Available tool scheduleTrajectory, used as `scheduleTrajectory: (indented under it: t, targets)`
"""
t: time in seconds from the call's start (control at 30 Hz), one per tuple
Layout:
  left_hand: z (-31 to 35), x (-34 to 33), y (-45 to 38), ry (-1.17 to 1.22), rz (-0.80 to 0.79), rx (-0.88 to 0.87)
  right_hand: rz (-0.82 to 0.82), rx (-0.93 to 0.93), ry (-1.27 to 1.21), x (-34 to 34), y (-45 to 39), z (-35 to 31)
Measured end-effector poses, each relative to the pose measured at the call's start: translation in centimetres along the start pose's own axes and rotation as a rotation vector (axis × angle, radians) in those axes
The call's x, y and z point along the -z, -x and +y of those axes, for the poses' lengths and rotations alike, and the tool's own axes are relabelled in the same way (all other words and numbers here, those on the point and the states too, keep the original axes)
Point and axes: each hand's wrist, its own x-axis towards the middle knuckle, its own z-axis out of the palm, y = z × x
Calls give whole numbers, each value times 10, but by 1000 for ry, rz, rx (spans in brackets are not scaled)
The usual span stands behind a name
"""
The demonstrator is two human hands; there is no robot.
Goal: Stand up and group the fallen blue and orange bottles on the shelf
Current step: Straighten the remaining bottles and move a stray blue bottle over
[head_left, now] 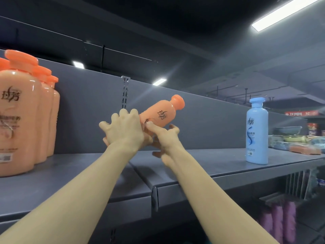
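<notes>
An orange bottle (162,113) with an orange cap is held above the grey shelf (211,166), tilted with its cap up and to the right. My left hand (125,129) wraps its lower body from the left. My right hand (165,136) supports it from below and the right, thumb on its front. Several upright orange bottles (22,111) stand grouped at the shelf's left end. One blue bottle (256,131) stands upright on the right part of the shelf.
The shelf's grey back panel (202,124) rises behind the bottles, with a slotted upright (125,92) in the middle. Mixed packaged goods (295,140) lie past the shelf's right end. Purple items (279,221) hang on the level below.
</notes>
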Motion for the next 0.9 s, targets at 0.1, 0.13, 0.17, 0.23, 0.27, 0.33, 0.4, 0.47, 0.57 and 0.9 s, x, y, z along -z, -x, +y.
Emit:
scheduleTrajectory:
  t: [0.1,0.13,0.17,0.23,0.27,0.33,0.4,0.47,0.57,0.9]
  targets:
    - [-1,-2,0,30,36,-8,-90,-89,-98,-18,-4,3]
    - [-2,-2,0,30,34,-9,-100,-103,-126,-22,-6,5]
    - [-3,-2,0,27,31,-10,-92,-103,-147,-25,-7,8]
    - [-4,-3,0,20,23,-14,-48,-91,-194,-26,-8,11]
    - [-4,-3,0,17,18,-18,-32,-88,-227,-25,-8,11]
    - [-2,-4,1,12,12,-27,-8,-81,-270,-22,-8,10]
    - [0,-4,1,13,8,-38,22,-64,-260,-20,-5,9]
    - [2,-3,2,19,2,-51,57,-42,-246,-19,-4,8]
    - [4,-1,4,19,-17,-71,76,-32,-249,-17,-2,6]
    - [-5,13,17,83,-178,-22,118,-42,-168,-17,0,7]
